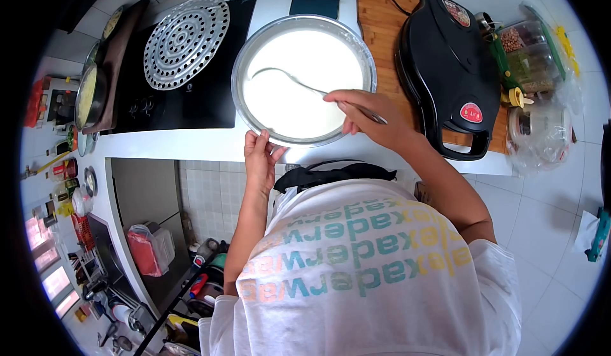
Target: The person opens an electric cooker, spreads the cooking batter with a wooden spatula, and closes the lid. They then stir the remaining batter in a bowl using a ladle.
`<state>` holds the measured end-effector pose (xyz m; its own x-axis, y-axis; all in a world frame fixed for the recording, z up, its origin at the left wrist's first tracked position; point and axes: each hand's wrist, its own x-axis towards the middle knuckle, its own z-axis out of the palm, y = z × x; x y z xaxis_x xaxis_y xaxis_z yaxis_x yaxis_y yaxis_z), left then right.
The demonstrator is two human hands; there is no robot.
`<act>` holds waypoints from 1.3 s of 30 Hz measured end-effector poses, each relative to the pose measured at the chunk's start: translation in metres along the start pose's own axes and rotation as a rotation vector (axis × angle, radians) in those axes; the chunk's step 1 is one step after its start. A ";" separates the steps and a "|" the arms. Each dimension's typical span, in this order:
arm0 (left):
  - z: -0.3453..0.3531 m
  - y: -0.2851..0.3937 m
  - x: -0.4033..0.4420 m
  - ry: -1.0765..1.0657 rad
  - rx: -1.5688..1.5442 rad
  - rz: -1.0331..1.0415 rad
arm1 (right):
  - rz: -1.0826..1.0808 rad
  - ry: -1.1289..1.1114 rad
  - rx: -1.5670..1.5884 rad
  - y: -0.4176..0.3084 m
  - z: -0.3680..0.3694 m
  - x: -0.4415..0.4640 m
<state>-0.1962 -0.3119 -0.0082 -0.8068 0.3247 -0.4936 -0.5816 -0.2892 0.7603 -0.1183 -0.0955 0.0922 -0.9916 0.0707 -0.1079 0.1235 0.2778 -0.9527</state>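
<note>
A round metal basin (240, 104) stands at the front of the white counter, filled with something bright white (299, 63); glare hides whether it is powder or liquid. My left hand (259, 155) grips the basin's near-left rim, fingertips over the edge. Above the basin's right side, my right hand (366, 115) is closed around the handle of a metal spoon (299, 81). The spoon slants to the left, and its curved end reaches the white contents. The handle's end sticks out past my right hand.
Right of the basin, a black electric griddle (445, 69) rests partly on a wooden board (382, 25). Left is a black cooktop (210, 107) carrying a perforated metal steamer plate (186, 42). Food containers (525, 50) stand far right; a pan (89, 95) sits far left.
</note>
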 end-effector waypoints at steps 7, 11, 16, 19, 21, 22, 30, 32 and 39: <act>-0.001 -0.002 0.002 0.014 -0.004 0.009 | 0.067 -0.118 -0.083 -0.018 -0.032 -0.035; -0.001 -0.003 0.003 0.023 -0.008 0.014 | 0.005 -0.155 -0.230 -0.035 -0.060 -0.049; 0.000 -0.003 0.002 0.024 0.007 0.021 | -0.137 -0.117 -0.609 -0.041 -0.073 -0.051; 0.001 -0.002 0.001 0.021 0.012 0.020 | -0.215 -0.016 -0.642 -0.030 -0.067 -0.046; -0.002 -0.002 0.001 0.016 0.016 0.017 | -0.238 0.029 -0.670 -0.022 -0.066 -0.039; -0.003 -0.003 0.002 0.009 0.019 0.015 | -0.249 0.053 -0.683 -0.017 -0.066 -0.034; -0.004 -0.003 0.002 -0.008 0.035 0.012 | -0.184 0.174 -0.295 0.022 -0.040 0.005; -0.005 -0.005 0.003 -0.017 0.037 0.016 | -0.185 0.153 -0.209 0.025 -0.031 0.011; -0.001 -0.003 0.002 0.007 0.021 0.014 | -0.208 0.030 -0.121 0.017 -0.004 0.007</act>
<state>-0.1962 -0.3113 -0.0114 -0.8154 0.3141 -0.4863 -0.5683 -0.2744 0.7757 -0.1231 -0.0869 0.0764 -0.9949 0.0282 0.0974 -0.0779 0.4016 -0.9125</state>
